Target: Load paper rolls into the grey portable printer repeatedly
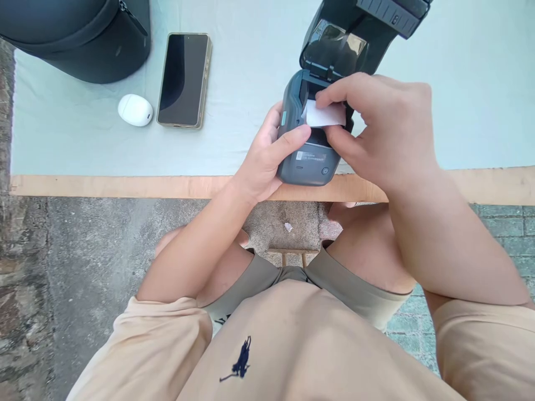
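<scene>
Printer [307,174]: one o'clock, lid [376,39] up, above the table [472,111] edge.
Left hand [271,153]: I grip the printer's nine-o'clock side.
Right hand [393,122]: I pinch white paper [326,115] inside.
Risk: an uneven pinch could skew the paper.

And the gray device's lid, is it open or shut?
Open: the lid stands swung back from the gray device, exposing its inside, where the right hand touches white paper.

Paper [328,116] in printer [307,170], over table edge [125,186]; phone [184,81] left of printer; case [135,110] left of phone; bag [83,47] behind-left of case.
</scene>
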Demonstrator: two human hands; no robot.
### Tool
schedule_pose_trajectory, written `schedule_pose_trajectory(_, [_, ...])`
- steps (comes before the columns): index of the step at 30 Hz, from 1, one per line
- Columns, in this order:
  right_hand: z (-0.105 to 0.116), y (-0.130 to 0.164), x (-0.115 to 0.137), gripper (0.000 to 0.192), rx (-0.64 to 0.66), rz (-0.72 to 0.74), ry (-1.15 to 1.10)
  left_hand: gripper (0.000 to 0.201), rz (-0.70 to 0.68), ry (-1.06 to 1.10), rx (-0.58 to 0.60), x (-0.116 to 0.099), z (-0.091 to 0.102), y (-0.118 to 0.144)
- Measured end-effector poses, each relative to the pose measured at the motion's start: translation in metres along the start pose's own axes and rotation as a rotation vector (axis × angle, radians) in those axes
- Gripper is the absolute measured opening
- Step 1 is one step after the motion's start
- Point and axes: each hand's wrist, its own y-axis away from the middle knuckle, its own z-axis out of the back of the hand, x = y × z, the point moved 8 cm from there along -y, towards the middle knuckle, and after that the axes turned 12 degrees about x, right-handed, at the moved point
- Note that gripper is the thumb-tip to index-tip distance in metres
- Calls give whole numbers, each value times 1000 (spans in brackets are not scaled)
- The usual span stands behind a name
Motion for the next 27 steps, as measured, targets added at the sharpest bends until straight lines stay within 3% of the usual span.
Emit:
schedule_pose_trajectory(6, [11,11,7,21,-237,14,43,20,0,3,-8,-1,-3,-2])
schedule_pose_trajectory(10, [10,24,32,12,-322,180,-22,10,-58,113,-16,-5,-4,-2])
schedule_pose_trajectory(13, [8,29,46,19,-324,295,-77,10,-48,84,23,-6,-6,-1])
schedule_pose_trajectory(19, [3,32,31,21,-376,141,-78,26,-34,-2,-42,-6,2,2])
schedule_pose_trajectory(23, [3,35,31,4,-379,208,-70,32,-40,18,-5,-4,2,1])
schedule_pose_trajectory(25, [15,31,27,14,-409,225,-97,34,-49,26,-17,-3,3,0])
schedule_pose_trajectory(27, [29,18,10,35,-397,130,-198,41,-43,14,-30,-1,5,0])
